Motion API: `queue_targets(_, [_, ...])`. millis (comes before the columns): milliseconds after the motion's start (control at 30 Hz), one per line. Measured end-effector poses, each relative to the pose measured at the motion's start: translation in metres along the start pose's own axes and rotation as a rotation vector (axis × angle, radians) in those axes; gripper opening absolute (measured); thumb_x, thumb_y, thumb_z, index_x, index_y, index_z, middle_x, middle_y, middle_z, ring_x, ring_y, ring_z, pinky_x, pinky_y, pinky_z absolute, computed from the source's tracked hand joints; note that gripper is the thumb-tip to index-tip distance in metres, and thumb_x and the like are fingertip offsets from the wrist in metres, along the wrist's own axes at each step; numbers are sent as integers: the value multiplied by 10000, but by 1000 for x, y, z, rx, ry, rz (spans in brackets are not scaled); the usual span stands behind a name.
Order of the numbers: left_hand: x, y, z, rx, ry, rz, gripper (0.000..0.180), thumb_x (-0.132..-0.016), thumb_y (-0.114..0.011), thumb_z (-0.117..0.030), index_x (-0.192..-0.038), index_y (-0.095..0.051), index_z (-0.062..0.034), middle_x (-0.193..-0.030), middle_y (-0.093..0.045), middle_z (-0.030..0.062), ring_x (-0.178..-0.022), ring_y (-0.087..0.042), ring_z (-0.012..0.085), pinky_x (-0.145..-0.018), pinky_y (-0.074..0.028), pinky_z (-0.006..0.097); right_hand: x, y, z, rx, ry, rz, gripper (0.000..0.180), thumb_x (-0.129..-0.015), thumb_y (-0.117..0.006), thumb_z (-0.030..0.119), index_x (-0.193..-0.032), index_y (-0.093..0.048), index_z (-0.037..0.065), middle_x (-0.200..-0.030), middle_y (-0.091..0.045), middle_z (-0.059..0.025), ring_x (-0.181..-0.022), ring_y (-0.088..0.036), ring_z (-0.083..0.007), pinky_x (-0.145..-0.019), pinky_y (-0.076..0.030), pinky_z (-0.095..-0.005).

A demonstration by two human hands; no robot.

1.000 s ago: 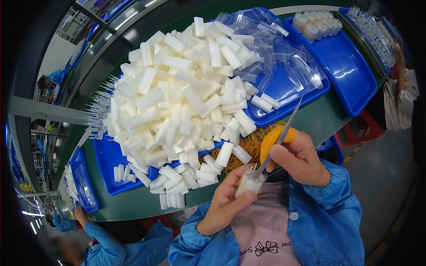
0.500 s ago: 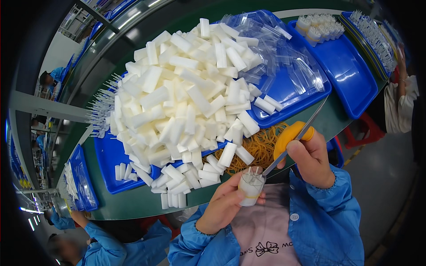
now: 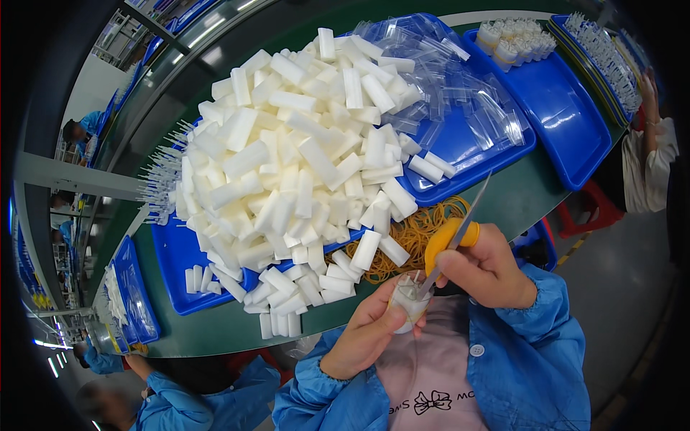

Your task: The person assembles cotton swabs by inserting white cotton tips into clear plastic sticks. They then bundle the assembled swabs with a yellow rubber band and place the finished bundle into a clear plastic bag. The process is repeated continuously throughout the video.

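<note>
My left hand (image 3: 368, 332) is closed around a small bundle (image 3: 411, 302) of white pieces in a clear plastic wrap, with thin prongs at its top. My right hand (image 3: 483, 266) grips a slim metal tool (image 3: 473, 207) that tapers to a point at its upper end. Its lower end meets the top of the bundle; how deep it goes I cannot tell. A yellow covering (image 3: 447, 241) sits at my right fingers, partly hidden by the tool. Just beyond my hands lies a heap of yellow rubber bands (image 3: 424, 226).
A tall pile of white foam blocks (image 3: 287, 158) spills over a blue tray (image 3: 172, 269) onto the green table (image 3: 223, 323). Clear plastic sleeves (image 3: 460, 93) fill another part. At the far right, banded bundles (image 3: 514, 39) stand in a blue tray (image 3: 568, 115). Co-workers sit at both sides.
My right hand has moved down and left, bringing the metal tool lower against the bundle. The bundle now leans more in my left hand, which has barely shifted.
</note>
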State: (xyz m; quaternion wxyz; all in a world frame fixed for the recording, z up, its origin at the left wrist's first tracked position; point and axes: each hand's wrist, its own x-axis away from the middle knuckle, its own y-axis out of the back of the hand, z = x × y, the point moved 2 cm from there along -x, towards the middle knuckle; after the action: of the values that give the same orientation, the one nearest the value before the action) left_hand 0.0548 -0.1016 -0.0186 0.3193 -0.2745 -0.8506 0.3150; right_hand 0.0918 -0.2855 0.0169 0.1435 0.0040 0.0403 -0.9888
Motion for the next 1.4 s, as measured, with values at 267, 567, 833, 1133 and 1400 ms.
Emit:
queue_targets(267, [3,-2,-2,-49,-63,-27,617,-894,-565,-373,-1339,-344,-6,-1154,-523,118,-910,-534,167,-753,-440,295,0,-3,4,-57,-24,-106,121,-888,-551,106,-900,-589,-8,-699,-613,-54,-612,-580,-102,-543,-455,-267])
queue_targets(567, [2,-2,0,-80,-50,-5,548,-944,-503,-274,-1374,-305,2,-1078,-527,61,-905,-510,124,-804,-426,274,0,-1,9,207,87,30,127,-891,-548,112,-888,-592,-8,-689,-599,-47,-610,-577,-98,-537,-449,-272])
queue_targets(833, [-3,4,-2,209,28,153,595,-915,-535,-337,-1357,-330,5,-1099,-540,87,-905,-528,153,-781,-438,288,6,13,3,-150,14,-171,168,-925,-494,115,-997,-544,-28,-887,-600,-87,-688,-577,-102,-605,-490,-225])
queue_targets(1133, [-4,6,-5,263,46,25,635,-886,-472,-455,-1283,-382,33,-1086,-508,120,-855,-505,208,-719,-419,324,17,60,13,1047,251,-422,138,-754,-627,8,-890,-638,-14,-867,-599,-129,-784,-580,-293,-679,-457,-348])
queue_targets(1400, [-8,5,-7,390,72,218,636,-909,-508,-330,-1399,-264,-5,-1238,-475,121,-1053,-528,222,-833,-459,337,41,109,-31,1434,137,-579,283,-723,-666,31,-1005,-655,5,-932,-603,-151,-811,-578,-312,-716,-475,-380])
